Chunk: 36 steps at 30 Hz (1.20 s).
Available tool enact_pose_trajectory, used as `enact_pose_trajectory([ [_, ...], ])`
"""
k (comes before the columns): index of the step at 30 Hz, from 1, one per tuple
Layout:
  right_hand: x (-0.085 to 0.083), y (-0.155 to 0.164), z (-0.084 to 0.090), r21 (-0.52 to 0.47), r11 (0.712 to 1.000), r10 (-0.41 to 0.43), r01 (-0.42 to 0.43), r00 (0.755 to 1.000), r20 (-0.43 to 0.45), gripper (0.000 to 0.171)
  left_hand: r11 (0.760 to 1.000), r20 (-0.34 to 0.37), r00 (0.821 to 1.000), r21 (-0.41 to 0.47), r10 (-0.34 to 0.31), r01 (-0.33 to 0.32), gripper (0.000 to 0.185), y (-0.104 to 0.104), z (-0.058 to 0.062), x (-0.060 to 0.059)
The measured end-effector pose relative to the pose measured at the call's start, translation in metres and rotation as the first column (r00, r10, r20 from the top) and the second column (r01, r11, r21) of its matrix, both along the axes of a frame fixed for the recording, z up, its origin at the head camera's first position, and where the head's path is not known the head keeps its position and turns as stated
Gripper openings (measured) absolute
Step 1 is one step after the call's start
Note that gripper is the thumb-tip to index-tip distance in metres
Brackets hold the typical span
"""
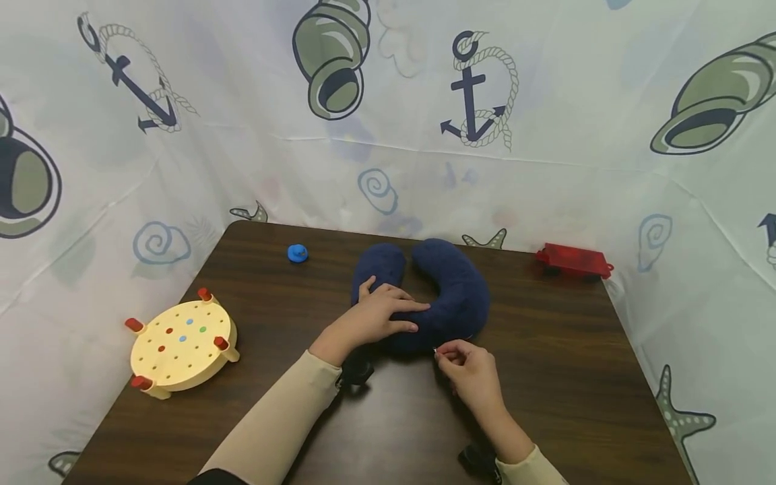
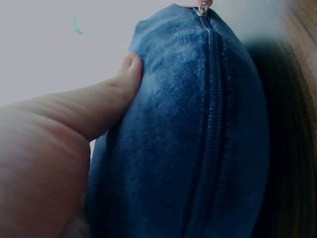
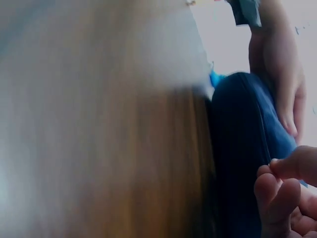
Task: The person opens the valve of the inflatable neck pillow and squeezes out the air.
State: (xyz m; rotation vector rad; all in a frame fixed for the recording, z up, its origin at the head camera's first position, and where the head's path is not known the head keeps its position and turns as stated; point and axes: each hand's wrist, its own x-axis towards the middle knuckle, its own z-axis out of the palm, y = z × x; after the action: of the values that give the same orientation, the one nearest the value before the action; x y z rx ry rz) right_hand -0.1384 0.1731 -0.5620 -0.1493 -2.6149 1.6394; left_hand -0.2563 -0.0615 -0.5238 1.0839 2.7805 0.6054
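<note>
A navy U-shaped neck pillow (image 1: 455,289) lies on the dark wooden table (image 1: 576,377), its open end facing away from me. My left hand (image 1: 382,313) rests on the pillow's left arm with the fingers stretched across the fabric. In the left wrist view the thumb (image 2: 99,109) presses into the pillow (image 2: 198,139) beside its zipper (image 2: 210,124). My right hand (image 1: 463,367) is at the pillow's near edge and pinches the small metal zipper pull (image 1: 435,349). That pull (image 2: 202,8) shows at the top of the zipper line. The right wrist view shows curled fingertips (image 3: 282,188) by the pillow (image 3: 242,148).
A round yellow peg board (image 1: 182,343) with red pegs stands at the table's left edge. A small blue object (image 1: 297,253) lies at the back left and a red toy wagon (image 1: 574,261) at the back right. A printed curtain (image 1: 424,135) encloses the table.
</note>
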Motion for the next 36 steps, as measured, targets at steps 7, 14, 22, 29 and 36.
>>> enact_pose_trajectory([
  [7, 0.003, -0.027, 0.0, 0.047, 0.998, 0.033, -0.03, 0.998, -0.061, 0.009, 0.999, 0.014, 1.0, 0.035, -0.005, 0.005, 0.049, 0.0, -0.003, -0.003],
  [14, 0.006, -0.051, 0.0, 0.098, 0.994, 0.058, -0.045, 0.988, -0.143, 0.005, 0.998, 0.041, 0.999, 0.061, -0.007, 0.005, 0.048, 0.001, -0.002, -0.004],
  [22, 0.001, -0.08, 0.002, 0.327, 0.944, 0.134, -0.035, 0.949, -0.285, 0.009, 0.998, 0.061, 0.998, 0.063, -0.008, 0.004, 0.046, 0.002, 0.003, -0.002],
  [29, -0.008, -0.105, -0.001, 0.466, 0.885, 0.195, -0.002, 0.911, -0.365, 0.012, 0.999, 0.094, 0.996, 0.035, -0.001, -0.002, 0.046, 0.005, 0.004, -0.003],
  [36, -0.016, -0.12, 0.001, 0.516, 0.856, 0.212, 0.017, 0.9, -0.382, 0.012, 1.0, 0.179, 0.983, -0.001, -0.024, 0.025, 0.048, 0.0, 0.007, -0.007],
])
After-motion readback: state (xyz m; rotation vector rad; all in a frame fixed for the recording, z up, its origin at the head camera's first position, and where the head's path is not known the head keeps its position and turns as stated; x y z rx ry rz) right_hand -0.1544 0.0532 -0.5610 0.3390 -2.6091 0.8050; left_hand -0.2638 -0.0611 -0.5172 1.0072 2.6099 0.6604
